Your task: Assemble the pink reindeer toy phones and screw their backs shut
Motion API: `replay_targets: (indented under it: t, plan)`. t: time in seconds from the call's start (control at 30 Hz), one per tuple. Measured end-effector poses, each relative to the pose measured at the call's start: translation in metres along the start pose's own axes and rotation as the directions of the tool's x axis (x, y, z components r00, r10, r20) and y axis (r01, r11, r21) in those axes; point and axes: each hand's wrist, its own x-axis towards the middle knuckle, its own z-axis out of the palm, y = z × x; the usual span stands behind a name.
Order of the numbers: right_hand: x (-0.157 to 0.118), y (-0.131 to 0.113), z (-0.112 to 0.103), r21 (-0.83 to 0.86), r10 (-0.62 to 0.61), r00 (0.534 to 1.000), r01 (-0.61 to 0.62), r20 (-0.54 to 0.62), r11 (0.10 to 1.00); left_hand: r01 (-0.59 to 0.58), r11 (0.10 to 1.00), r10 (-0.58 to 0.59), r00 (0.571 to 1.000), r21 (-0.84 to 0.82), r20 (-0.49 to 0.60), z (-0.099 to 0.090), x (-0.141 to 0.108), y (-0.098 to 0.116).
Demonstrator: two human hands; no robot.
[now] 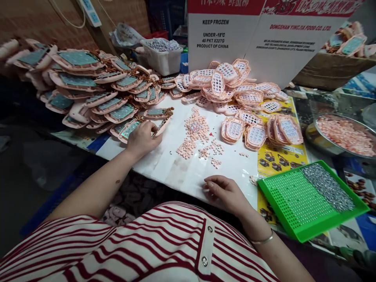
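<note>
While the left hand [143, 138] bends over the near side of the work surface, its fingers are drawn together on the near end of a pink casing [163, 126], which seems pinched between thumb and fingertips. That casing lies just beyond the fingers and to their right, tilted nearly edge-on, its long axis slanting away from the hand toward the far right. Against it on the far side sits, or nearly sits, a teal-panelled casing [155, 112], lying crosswise; whether the two touch is hard to tell. A heap of similar casings [78, 58] rises beyond the left hand and to its left.

Well apart from the held casing, the right hand [226, 192] hangs at the near edge, fingers loosely curled and partly open, with nothing to be seen in it. The left hand is clearly the nearer one. Small pink pieces [196, 127] lie ahead of the right hand, toward its left, and a green tray [311, 231] stands to its right.

The casing's gripped end is covered by the left fingers, the undersides of the right fingers are hidden, and the metal bowl [315, 137] farther right is cut off by the edge of the view
</note>
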Motion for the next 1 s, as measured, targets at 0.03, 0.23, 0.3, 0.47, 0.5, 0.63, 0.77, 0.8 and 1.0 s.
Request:
replay_targets:
  t: [0.03,0.23,0.3,0.47,0.5,0.63,0.77,0.8,1.0]
  plan:
    - [0.002,-0.003,0.004,0.021,-0.007,1.000,0.006,0.018,1.000,-0.004,0.998,0.001,0.999,-0.063,-0.034,-0.003,-0.011,0.003]
    - [0.024,-0.021,0.041,0.235,-0.063,0.996,0.047,0.062,0.971,-0.250,0.922,0.217,0.966,-0.294,-0.142,-0.010,-0.085,0.045]
    - [0.031,-0.021,0.050,0.321,-0.087,0.994,0.063,0.061,0.945,-0.391,0.860,0.375,0.920,-0.328,-0.114,-0.006,-0.105,0.059]
    - [0.030,-0.013,0.048,0.444,-0.188,0.980,0.198,-0.065,0.874,-0.475,0.700,0.455,0.872,-0.533,-0.179,0.002,-0.120,0.073]
    - [0.027,-0.013,0.044,0.458,-0.211,0.974,0.226,-0.084,0.860,-0.424,0.670,0.380,0.901,-0.610,-0.209,0.002,-0.117,0.075]
    - [0.016,-0.019,0.036,0.434,-0.299,0.954,0.262,0.018,0.862,0.131,0.180,0.063,0.988,-0.975,0.144,-0.002,-0.098,0.094]
    - [0.018,-0.031,0.026,0.076,-0.319,0.947,0.316,0.034,0.946,0.660,-0.282,0.277,0.751,-0.697,0.599,-0.001,-0.083,0.119]
    - [0.021,-0.036,0.019,-0.088,-0.362,0.932,0.358,-0.027,0.930,0.701,-0.331,0.311,0.714,-0.632,0.628,0.000,-0.082,0.123]
    - [0.058,-0.080,-0.047,-0.986,-0.563,0.811,-0.099,-0.158,0.133,0.739,-0.447,0.369,0.666,-0.504,0.649,0.013,-0.076,0.124]
